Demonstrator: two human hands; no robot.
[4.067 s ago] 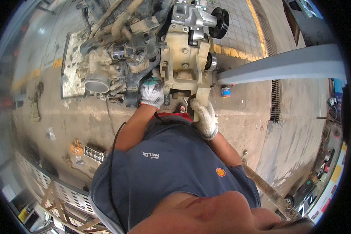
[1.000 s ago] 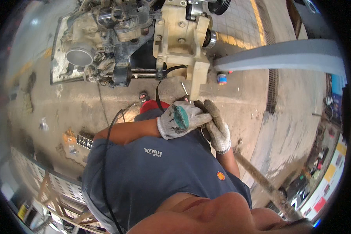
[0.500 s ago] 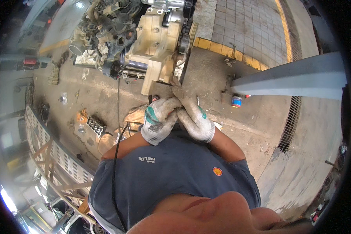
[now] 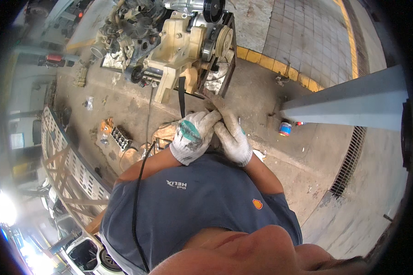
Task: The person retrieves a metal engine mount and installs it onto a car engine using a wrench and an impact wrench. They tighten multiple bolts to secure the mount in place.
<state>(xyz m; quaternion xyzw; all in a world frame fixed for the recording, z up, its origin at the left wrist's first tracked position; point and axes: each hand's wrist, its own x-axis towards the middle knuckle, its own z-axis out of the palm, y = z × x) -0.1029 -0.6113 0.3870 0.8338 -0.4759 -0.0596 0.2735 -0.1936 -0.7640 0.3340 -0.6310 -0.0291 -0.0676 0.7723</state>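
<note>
My left hand and my right hand, both in knitted, grease-stained white gloves, meet in front of my dark shirt. The left fingers curl against the right glove, whose longer fingers point up toward the engine; anything between them is hidden. Just beyond them is an engine assembly on a metal frame, with a cream cast bracket, black pulley and ribbed pale pulley. A dark strap hangs below the bracket, above my left hand.
A blue-grey beam crosses at right, above a small can and a floor grate. On the floor at left lie a metal engine part and orange rag. A perforated ramp runs along the left.
My hands have left the engine, where they were about four seconds ago, and joined before my chest. The view has shifted, with the engine now higher and more floor showing.
</note>
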